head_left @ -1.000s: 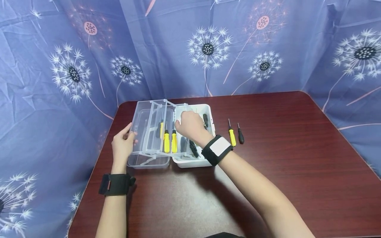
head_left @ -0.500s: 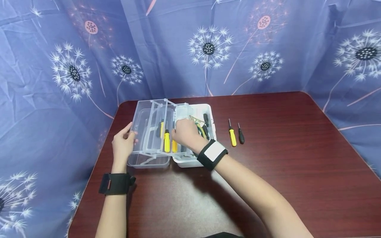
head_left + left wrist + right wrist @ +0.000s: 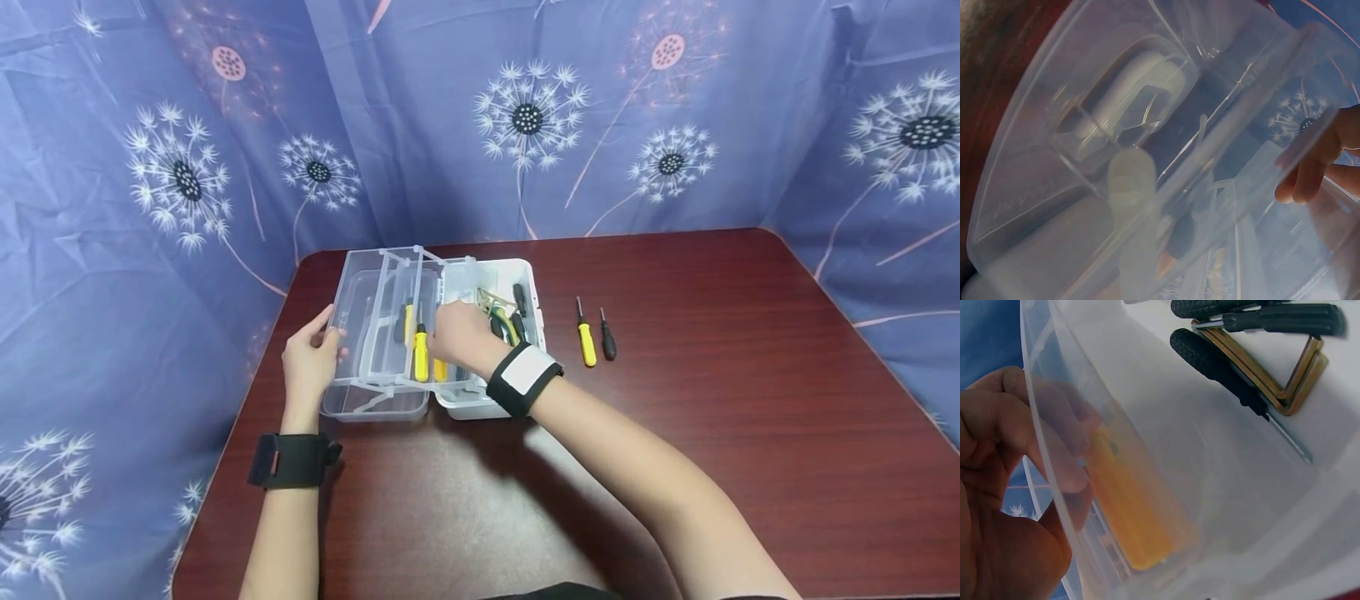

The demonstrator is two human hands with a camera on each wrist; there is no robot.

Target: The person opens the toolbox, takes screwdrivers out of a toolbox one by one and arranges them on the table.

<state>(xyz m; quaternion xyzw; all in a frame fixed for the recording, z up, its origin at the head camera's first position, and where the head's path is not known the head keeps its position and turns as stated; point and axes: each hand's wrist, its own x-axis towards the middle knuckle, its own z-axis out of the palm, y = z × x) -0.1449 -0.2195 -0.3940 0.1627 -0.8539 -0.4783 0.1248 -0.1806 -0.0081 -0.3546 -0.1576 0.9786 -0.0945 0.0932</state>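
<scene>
A toolbox stands open at the table's left, with a white base [image 3: 534, 275], a clear lift-out tray [image 3: 390, 333] and a clear lid [image 3: 358, 292]. My left hand [image 3: 311, 358] grips the lid's left edge. In the left wrist view its fingertips [image 3: 1310, 172] press the clear lid [image 3: 1085, 156]. My right hand [image 3: 453, 333] reaches into the tray. Its fingers curl round a yellow-handled screwdriver [image 3: 1129, 512], as seen through the tray wall. A second yellow-handled screwdriver [image 3: 422, 354] lies beside it. My right hand [image 3: 1016, 487] hides most of the gripped handle in the head view.
Pliers [image 3: 504, 321], a black-handled screwdriver [image 3: 519, 300] and brass-coloured bent bars [image 3: 1285, 375] lie in the white base. A yellow screwdriver [image 3: 586, 342] and a small black one [image 3: 607, 342] lie on the dark red table [image 3: 750, 375] right of the box. Blue patterned cloth surrounds the table.
My right hand has moved left from over the white base to the tray's yellow-handled screwdrivers, uncovering the pliers. The left hand and lid have not moved.
</scene>
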